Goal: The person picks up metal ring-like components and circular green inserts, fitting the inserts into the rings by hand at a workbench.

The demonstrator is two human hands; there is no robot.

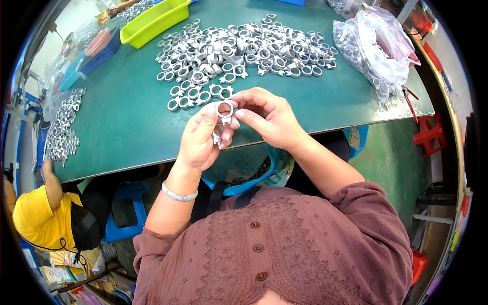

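Observation:
Between thumb and fingers, my left hand [200,136] grips a silver metal ring clamp [225,118] with a small lug at its lower side. A second ring clamp [217,136] sits lower in the same palm, partly covered by the fingers. My right hand [272,116] touches the upper clamp's right side, thumb and index fingertip pinched near its rim. Whether those fingertips hold some small piece as well is hidden. Just beyond my hands lies a small group of loose ring clamps [188,98], and behind it spreads a large pile of the same clamps [234,51].
A lime-green basket [155,23] stands at the far left, a clear bag of clamps [373,51] at the right beside red-handled pliers [410,101]. Below the table edge, a blue-rimmed container [239,189] sits at my lap. A person in yellow [38,216] works at left near more clamps.

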